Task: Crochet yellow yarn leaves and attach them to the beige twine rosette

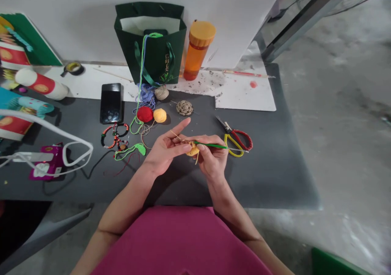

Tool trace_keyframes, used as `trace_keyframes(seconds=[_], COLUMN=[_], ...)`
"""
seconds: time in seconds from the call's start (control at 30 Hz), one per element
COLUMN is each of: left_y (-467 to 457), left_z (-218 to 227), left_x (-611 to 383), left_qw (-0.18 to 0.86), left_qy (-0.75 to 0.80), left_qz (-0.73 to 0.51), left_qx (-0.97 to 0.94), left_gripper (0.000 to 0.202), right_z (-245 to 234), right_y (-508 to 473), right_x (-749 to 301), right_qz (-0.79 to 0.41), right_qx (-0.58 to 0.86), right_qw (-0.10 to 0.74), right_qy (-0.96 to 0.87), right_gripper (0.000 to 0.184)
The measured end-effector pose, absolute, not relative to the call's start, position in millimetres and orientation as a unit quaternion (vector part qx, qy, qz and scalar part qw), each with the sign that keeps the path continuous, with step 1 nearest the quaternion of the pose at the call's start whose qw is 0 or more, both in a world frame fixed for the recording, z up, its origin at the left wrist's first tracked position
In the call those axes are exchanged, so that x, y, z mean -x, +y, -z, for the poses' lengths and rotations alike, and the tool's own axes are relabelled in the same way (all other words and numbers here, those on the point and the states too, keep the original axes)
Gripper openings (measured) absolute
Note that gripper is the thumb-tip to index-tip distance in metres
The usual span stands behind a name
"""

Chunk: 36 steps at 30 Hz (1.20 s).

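Note:
My left hand [163,152] pinches a small yellow crochet piece [193,149], its index finger raised with yellow yarn running over it. Held in my right hand [214,155] is a crochet hook [218,146] with a green grip and a metal end pointing right. The hook's other tip meets the crochet piece, partly hidden by my fingers. A short yellow tail hangs below the piece. Beyond my hands lie a yellow yarn ball [159,115], a red yarn ball [144,114] and a beige coiled crochet piece [184,108]. Scissors [235,138] with red and yellow handles rest right of my right hand.
A green paper bag [151,51] and an orange bottle [198,51] stand at the back. Left are a phone [110,104], beaded bracelets [115,136], a green crochet piece [140,148] and a purple box [47,163] near a white cable [76,138]. The table [275,177] ends at right.

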<state>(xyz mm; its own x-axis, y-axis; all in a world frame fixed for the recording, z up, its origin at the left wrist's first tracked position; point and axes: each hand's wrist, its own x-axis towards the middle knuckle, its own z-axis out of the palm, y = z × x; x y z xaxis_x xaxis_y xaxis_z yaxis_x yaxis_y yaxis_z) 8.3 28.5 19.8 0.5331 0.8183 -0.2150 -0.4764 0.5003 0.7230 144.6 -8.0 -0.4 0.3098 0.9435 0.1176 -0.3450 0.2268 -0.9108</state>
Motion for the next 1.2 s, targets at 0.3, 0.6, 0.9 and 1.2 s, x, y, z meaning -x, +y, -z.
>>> trace_keyframes(seconds=[0.3,0.6,0.9,1.2], left_y=[24.0,22.8,18.8,20.4], left_z=[-21.5,-22.2,-17.0,-15.3], left_x=[-6.1,-3.2,5.6,9.1], left_qw=[0.862,0.854,0.861,0.863], left_qy=[0.277,0.272,0.22,0.231], left_qz=[-0.358,-0.382,-0.393,-0.385], left_qx=[-0.227,-0.226,-0.237,-0.231], left_gripper=[0.096,0.091,0.089,0.07], right_z=[-0.2,-1.0,7.5,-9.2], right_y=[-5.9,-8.4,-24.5,-20.0], right_x=[-143.3,-141.0,-136.7,-139.4], right_qz=[-0.466,-0.473,-0.393,-0.434], right_qx=[0.345,0.332,0.45,0.464], right_qw=[0.707,0.71,0.692,0.671], right_qy=[-0.405,-0.403,-0.405,-0.382], right_gripper=[0.008,0.003,0.009,0.024])
